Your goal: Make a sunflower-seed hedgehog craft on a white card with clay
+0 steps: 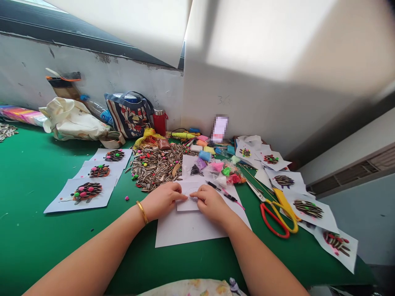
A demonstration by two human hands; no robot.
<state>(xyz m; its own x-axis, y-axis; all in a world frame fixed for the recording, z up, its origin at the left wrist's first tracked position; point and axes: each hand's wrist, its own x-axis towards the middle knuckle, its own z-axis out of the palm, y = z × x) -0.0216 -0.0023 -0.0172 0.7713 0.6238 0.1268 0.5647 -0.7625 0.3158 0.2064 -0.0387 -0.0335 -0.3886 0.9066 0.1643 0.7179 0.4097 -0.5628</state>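
A small white paper card (187, 208) with a faint drawn outline lies on a larger white sheet (191, 234). My left hand (162, 199) rests over the card's left side, index finger stretched onto it and the other fingers partly bent. From the right, my right hand (213, 203) points its index finger at the drawing, the fingertips of both hands close together. Neither hand grips anything that I can see. Just beyond my left hand spreads a pile of striped sunflower seeds (157, 164). A black pen (220, 190) lies on the sheet beside my right hand.
Large scissors (274, 209) with red and yellow handles lie right, near a yellow utility knife (285, 201). Seed hedgehog pictures (82, 195) stand left, with more pictures (311, 209) right. Coloured clay packets (222, 168), a red flask (159, 122) and a striped bag (129, 115) sit behind.
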